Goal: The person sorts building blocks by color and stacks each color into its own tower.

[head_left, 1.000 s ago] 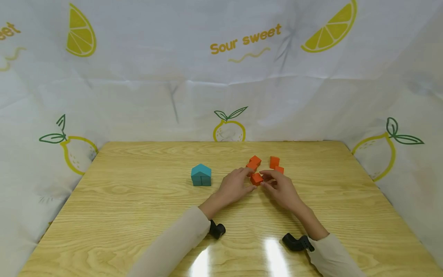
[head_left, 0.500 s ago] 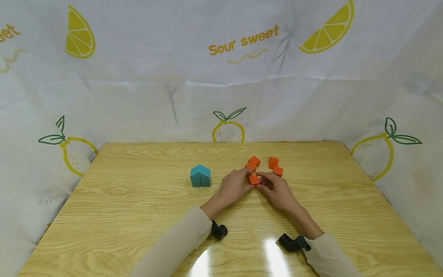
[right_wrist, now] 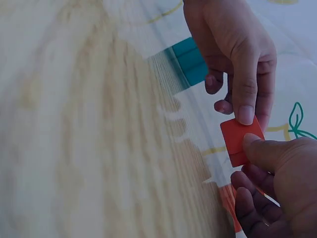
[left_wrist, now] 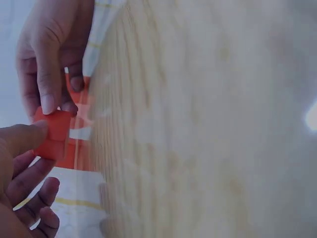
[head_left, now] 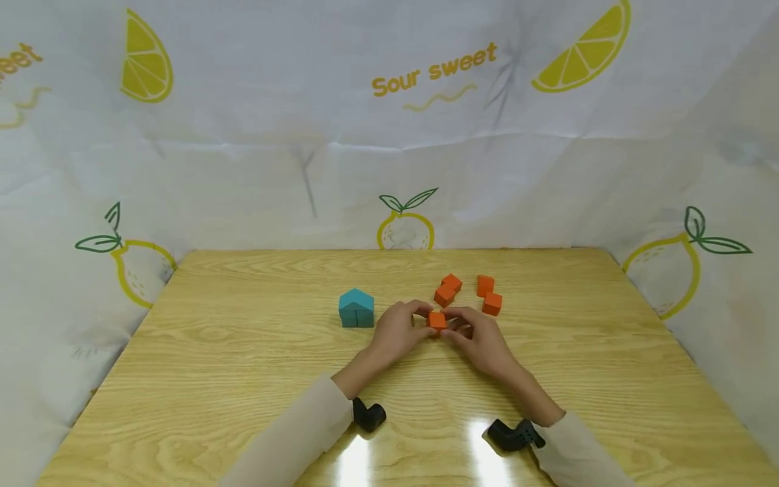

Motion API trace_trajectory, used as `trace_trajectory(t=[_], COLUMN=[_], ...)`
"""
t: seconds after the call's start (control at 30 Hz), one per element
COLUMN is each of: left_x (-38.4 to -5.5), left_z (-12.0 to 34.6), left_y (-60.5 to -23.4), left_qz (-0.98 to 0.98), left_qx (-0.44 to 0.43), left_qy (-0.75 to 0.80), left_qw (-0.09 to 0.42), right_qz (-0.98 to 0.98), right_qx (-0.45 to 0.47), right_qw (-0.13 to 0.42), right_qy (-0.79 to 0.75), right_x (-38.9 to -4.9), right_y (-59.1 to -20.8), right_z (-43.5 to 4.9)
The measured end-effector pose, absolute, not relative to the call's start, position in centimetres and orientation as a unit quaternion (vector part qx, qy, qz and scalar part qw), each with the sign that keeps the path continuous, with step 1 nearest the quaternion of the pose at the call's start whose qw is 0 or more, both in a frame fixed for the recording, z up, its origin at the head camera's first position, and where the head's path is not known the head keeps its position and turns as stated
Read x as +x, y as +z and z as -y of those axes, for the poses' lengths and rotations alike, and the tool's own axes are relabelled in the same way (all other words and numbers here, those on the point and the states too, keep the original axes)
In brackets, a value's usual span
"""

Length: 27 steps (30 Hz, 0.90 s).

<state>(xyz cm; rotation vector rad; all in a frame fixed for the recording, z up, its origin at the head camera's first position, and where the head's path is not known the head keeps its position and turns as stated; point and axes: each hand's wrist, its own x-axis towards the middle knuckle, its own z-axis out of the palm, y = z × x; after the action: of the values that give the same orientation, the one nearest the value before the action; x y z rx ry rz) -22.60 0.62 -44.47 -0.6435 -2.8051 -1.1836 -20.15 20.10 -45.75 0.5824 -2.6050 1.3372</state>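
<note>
I had an orange blk (head_left: 437, 320) pinched btwn my L hand (head_left: 398, 331) & R hand (head_left: 483, 338), far half of the wood-grain tabletop (head_left: 243, 379). Glare streaks (head_left: 491, 463) shone nearer me. Teal blks (head_left: 356, 309) stood left, 4 other orange blks (head_left: 492, 304) beyond. White lemon-print cloth (head_left: 274, 88) w/ "Sour sweet" lettering hung behind & both sides.

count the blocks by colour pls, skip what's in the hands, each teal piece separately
Orange blocks: 4
Teal blocks, as visible: 3
Total: 7
</note>
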Motion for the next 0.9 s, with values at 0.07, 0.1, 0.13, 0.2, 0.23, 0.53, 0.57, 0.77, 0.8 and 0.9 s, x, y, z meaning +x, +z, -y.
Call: trace_trajectory(t=[0.07,0.1,0.13,0.2,0.23,0.53,0.57,0.77,0.8,0.9], left_x=[-22.2,-22.1,-21.9,-21.7,-21.7,-21.6,-21.5,-21.6,-21.6,-21.7], left_z=[-0.3,-0.1,0.1,0.5,0.7,2.5,2.6,2.9,2.9,3.0], left_y=[-44.5,-44.5,-44.6,-44.8,-44.9,-45.6,-45.7,-45.9,-46.0,-46.2], left_qz=[0.892,0.887,0.882,0.870,0.863,0.817,0.815,0.816,0.817,0.824], left_qx=[-0.198,-0.195,-0.195,-0.198,-0.201,-0.220,-0.219,-0.217,-0.219,-0.220], left_qy=[-0.406,-0.418,-0.429,-0.452,-0.463,-0.534,-0.537,-0.536,-0.533,-0.521], left_qw=[0.011,0.011,0.012,0.014,0.015,-0.005,-0.008,-0.018,-0.018,-0.018], right_qz=[0.868,0.866,0.864,0.860,0.859,0.858,0.858,0.857,0.857,0.858], right_qx=[0.195,0.194,0.195,0.194,0.193,0.191,0.190,0.194,0.197,0.198], right_qw=[0.080,0.080,0.081,0.077,0.075,0.059,0.057,0.064,0.066,0.068], right_qy=[0.450,0.454,0.457,0.465,0.468,0.473,0.473,0.474,0.472,0.469], right_x=[-20.0,-20.0,-19.9,-19.8,-19.7,-18.4,-18.3,-19.4,-19.4,-19.4], right_y=[-45.9,-45.9,-46.0,-46.0,-46.1,-43.9,-44.0,-46.3,-46.4,-46.6], right_z=[-19.9,-19.8,-19.6,-19.4,-19.2,-17.3,-17.2,-17.9,-17.9,-18.0])
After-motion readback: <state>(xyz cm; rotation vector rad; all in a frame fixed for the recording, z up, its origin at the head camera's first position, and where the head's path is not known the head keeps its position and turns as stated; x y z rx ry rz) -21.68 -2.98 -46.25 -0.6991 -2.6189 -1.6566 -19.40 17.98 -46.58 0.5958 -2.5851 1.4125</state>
